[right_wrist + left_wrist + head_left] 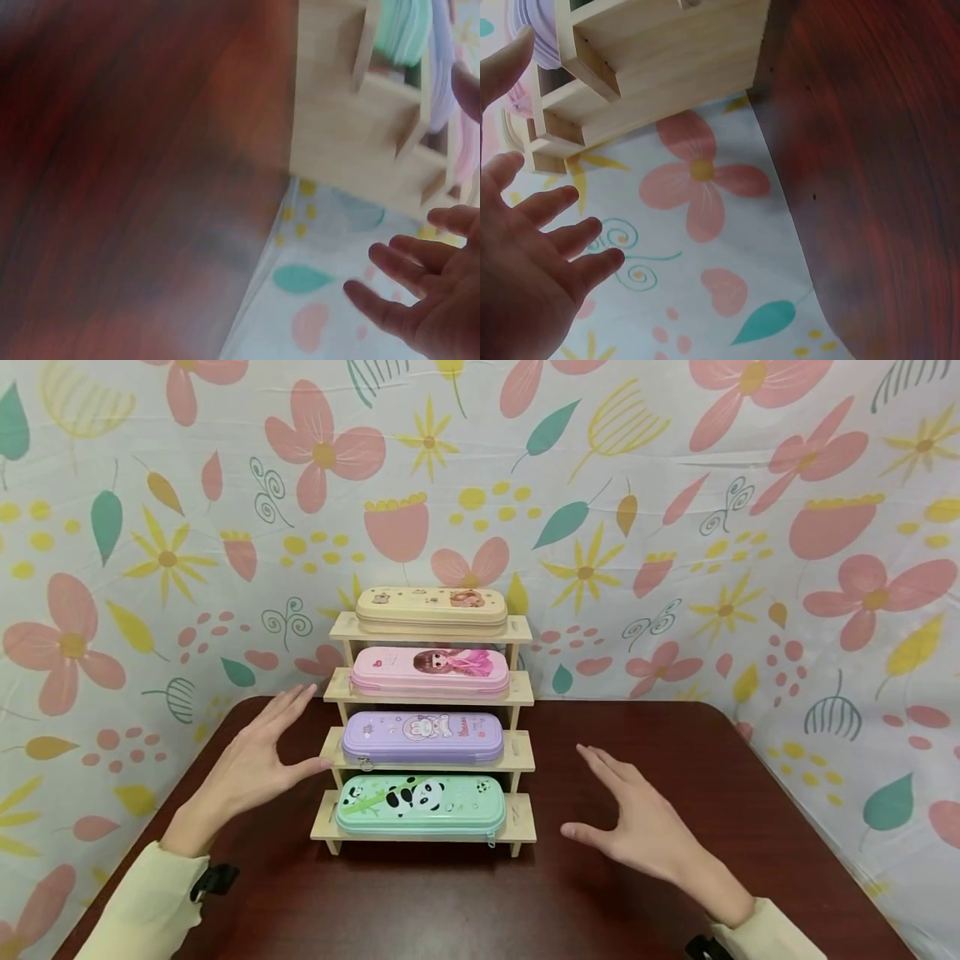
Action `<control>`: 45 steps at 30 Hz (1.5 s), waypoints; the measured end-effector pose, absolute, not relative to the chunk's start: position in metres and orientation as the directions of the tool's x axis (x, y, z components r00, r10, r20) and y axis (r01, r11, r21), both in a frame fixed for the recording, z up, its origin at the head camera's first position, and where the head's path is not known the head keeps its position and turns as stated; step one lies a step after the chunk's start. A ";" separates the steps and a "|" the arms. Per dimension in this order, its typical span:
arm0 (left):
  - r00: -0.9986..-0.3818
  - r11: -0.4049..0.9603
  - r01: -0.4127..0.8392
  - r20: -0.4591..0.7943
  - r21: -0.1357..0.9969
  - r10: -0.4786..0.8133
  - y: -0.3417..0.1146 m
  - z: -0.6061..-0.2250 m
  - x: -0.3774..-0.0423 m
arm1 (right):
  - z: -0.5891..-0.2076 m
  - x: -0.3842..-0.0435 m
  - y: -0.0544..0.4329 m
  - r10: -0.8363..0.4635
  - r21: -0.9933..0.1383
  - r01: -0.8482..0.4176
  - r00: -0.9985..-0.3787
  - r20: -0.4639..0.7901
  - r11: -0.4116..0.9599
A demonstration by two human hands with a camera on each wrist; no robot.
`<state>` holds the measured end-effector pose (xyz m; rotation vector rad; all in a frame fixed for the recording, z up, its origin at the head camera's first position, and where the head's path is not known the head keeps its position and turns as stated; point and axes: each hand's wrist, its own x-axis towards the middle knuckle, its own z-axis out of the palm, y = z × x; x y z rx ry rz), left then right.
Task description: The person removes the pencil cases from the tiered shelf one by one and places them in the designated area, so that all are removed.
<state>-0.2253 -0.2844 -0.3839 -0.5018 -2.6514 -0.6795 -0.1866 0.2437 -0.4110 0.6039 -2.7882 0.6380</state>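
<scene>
A four-step wooden rack (325, 821) stands on the table with one zippered pencil case on each step. From the top they are a cream case (431, 610), a pink case with a girl picture (390, 670), a purple case (375, 737) and a mint green panda case (360, 814). My left hand (251, 768) is at the rack's left side, fingers extended and thumb tip close to the purple case's step. On the right, my right hand (637, 822) hovers apart from the rack, its fingers spread. Neither hand holds anything.
Dark reddish-brown tabletop (622, 735) lies under the rack. Behind and around it hangs a white cloth (480, 468) printed with flowers and leaves. In the wrist views, the rack's plain wooden sides (682, 52) show. Black bands (213, 881) sit at both cuffs.
</scene>
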 end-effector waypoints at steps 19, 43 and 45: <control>-0.891 0.729 0.435 0.371 0.528 0.262 -0.271 -0.383 -0.243 | -0.419 -0.173 0.170 -0.419 -0.497 -0.514 -0.858 0.298 0.699; -0.884 0.544 0.465 0.329 0.698 0.333 -0.276 -0.385 -0.245 | -0.425 -0.192 0.144 -0.445 -0.562 -0.498 -0.863 0.241 0.661; -0.887 0.531 0.458 0.321 0.713 0.333 -0.276 -0.385 -0.245 | -0.426 -0.194 0.143 -0.445 -0.581 -0.494 -0.863 0.238 0.647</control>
